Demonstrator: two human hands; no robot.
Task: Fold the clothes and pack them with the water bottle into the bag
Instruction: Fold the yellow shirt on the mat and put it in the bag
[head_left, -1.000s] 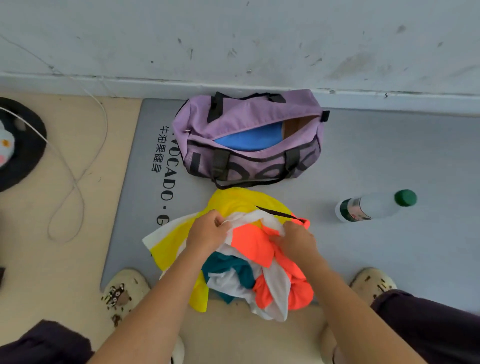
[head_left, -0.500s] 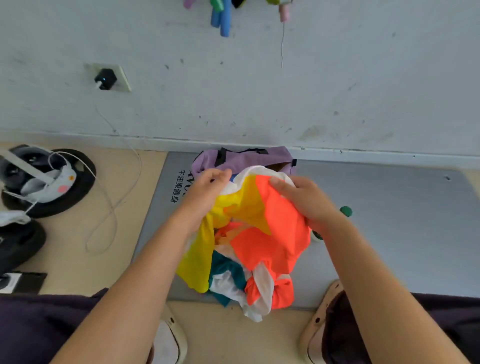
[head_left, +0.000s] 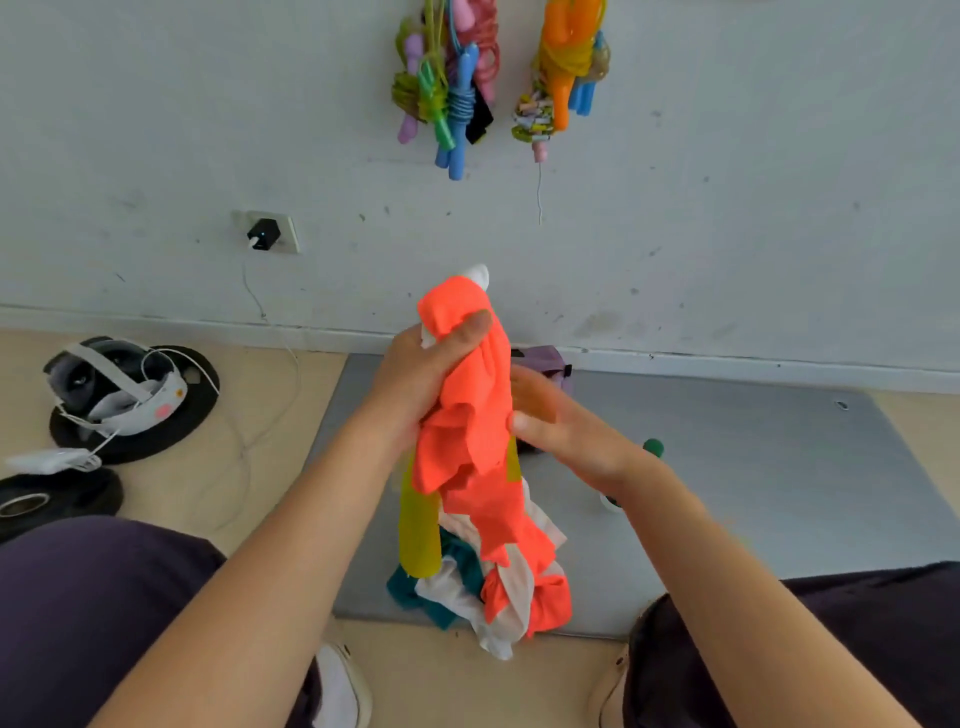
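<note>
At the left of the frame, a white strapped headset on a round black plate lay on the beige floor, apart from the job. At the centre, your left hand gripped the top of the bunched orange, yellow, white and teal garment, fingers curled round the cloth with the thumb over its orange fold, and the rest hung in a twisted rope down to the near edge of the grey floor mat. Just right of it, your right hand touched the hanging cloth; its fingers were blurred, so I cannot tell whether they pinched it or only brushed it. Behind your hands, only a sliver of the purple fabric duffel bag showed at the back of the mat by the wall. Right of your right wrist, the green cap of the clear plastic water bottle peeked out, on the mat and outside the bag. By my reading, you had barely started: no fold was made in this garment, which still needed spreading flat, and garment and bottle remained to be packed.
</note>
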